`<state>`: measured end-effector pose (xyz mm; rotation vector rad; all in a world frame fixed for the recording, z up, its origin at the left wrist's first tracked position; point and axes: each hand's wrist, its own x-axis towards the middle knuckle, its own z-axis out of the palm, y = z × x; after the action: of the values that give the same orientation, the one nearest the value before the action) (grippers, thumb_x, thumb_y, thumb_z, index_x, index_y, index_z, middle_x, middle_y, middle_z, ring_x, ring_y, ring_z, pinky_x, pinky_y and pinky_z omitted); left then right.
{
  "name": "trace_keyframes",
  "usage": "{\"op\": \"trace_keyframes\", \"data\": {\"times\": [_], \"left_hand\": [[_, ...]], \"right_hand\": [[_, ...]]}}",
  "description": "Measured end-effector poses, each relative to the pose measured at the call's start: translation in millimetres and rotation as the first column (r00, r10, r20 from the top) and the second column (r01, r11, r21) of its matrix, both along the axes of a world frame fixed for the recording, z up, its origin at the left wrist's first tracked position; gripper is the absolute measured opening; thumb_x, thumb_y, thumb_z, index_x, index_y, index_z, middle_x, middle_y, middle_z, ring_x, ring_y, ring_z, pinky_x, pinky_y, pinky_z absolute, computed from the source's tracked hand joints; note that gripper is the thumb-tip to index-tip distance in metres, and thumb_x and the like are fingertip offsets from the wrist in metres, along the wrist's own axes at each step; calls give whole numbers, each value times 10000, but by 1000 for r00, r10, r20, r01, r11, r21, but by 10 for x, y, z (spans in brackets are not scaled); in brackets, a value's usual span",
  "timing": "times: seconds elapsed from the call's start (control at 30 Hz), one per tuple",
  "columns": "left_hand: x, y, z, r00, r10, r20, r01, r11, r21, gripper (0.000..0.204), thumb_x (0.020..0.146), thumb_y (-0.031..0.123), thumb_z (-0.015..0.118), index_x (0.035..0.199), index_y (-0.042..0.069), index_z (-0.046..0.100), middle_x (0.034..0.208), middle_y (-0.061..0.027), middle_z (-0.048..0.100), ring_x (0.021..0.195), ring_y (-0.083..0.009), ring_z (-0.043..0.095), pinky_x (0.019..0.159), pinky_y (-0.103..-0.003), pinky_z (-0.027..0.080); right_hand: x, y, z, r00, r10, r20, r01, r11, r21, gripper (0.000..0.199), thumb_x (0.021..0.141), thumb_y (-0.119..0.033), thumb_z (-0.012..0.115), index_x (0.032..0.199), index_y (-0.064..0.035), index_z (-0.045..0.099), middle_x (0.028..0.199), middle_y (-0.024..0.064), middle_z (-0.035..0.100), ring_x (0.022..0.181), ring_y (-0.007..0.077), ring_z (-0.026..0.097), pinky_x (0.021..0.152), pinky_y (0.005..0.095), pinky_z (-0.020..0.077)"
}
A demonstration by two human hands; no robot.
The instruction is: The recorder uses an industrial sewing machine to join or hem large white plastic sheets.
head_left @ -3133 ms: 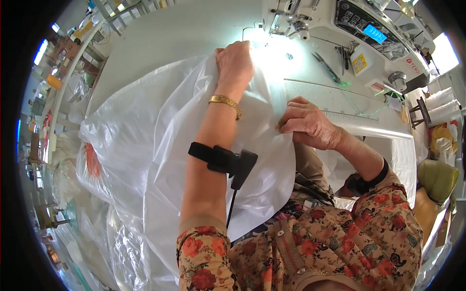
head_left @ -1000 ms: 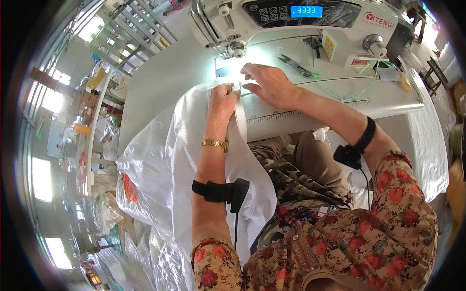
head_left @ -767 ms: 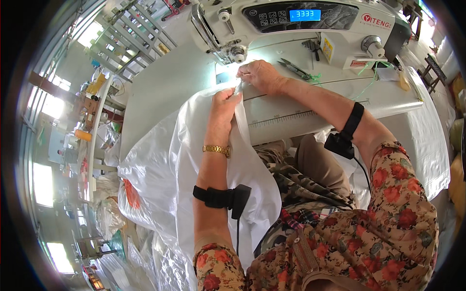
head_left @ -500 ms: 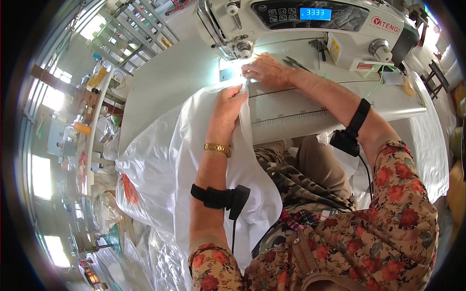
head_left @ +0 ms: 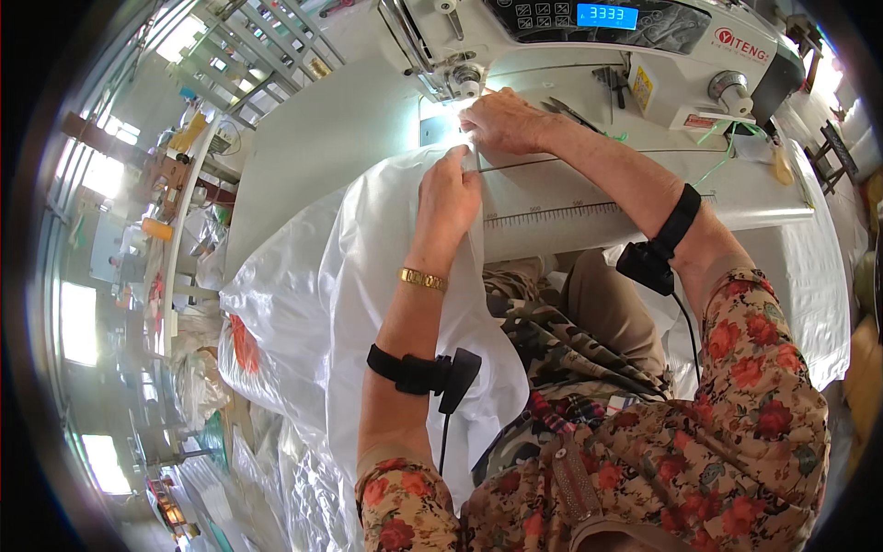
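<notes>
A large glossy white sheet point(head_left: 368, 248) hangs from the sewing table over my lap, its upper corner reaching under the sewing machine point(head_left: 464, 78). My left hand point(head_left: 451, 193) is closed on the sheet's right edge, thumb and fingers together, just short of the lit needle area. Beyond it, my right hand point(head_left: 504, 121) bends over the corner of the sheet right beside the needle, fingertips pinched. The needle and the bit of sheet under those fingertips are partly hidden by the hand and the glare of the lamp.
Snips point(head_left: 575, 115) and a small black tool point(head_left: 611, 85) lie right of the needle. Green thread point(head_left: 717, 158) trails near the machine's base. A ruler scale point(head_left: 552, 212) runs along the table's near edge. More clear plastic point(head_left: 303, 488) is heaped at lower left.
My left hand has slid slightly forward and right along the sheet's edge. The right hand stays beside the needle. The whole view has shifted a little.
</notes>
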<state>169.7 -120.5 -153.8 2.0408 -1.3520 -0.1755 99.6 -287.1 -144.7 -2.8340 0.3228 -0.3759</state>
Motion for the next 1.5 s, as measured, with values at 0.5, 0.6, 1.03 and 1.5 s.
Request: {"op": "trace_keyframes", "data": {"times": [0.5,0.6,1.03,1.5], "left_hand": [[170,-1,-143,766,-64,-640,-11,994,-112,454,865,74,624,1270,-97,510,913,-39,573,767,-89,544,659,-230,447],[105,15,-57,744,-45,-666,-18,996,-88,463,863,90,628,1273,-91,510,953,-57,582,807,-105,556,694,-239,453],[-2,-26,-4,788,-4,-616,-42,997,-60,513,831,135,626,1268,-109,516,1043,-98,594,904,-138,561,790,-246,438],[-102,-92,60,999,53,9,-53,998,23,318,850,106,503,1108,-40,619,1083,-238,642,1050,-396,587,926,-454,454]], "right_hand": [[-138,-48,-233,981,16,191,-64,967,246,310,912,-286,572,1090,-43,647,1026,128,666,1078,268,557,1002,424,348],[-105,-66,-266,979,-9,206,-29,983,180,309,911,-300,573,1074,-48,651,1018,120,665,1060,262,552,1020,440,311],[-69,-58,-332,974,-53,221,39,997,69,236,873,-275,599,931,-52,647,893,150,640,974,299,543,918,462,348],[-34,67,-273,953,-140,267,149,989,-12,253,837,-278,593,909,-41,643,875,145,653,949,326,581,846,430,418]]}}
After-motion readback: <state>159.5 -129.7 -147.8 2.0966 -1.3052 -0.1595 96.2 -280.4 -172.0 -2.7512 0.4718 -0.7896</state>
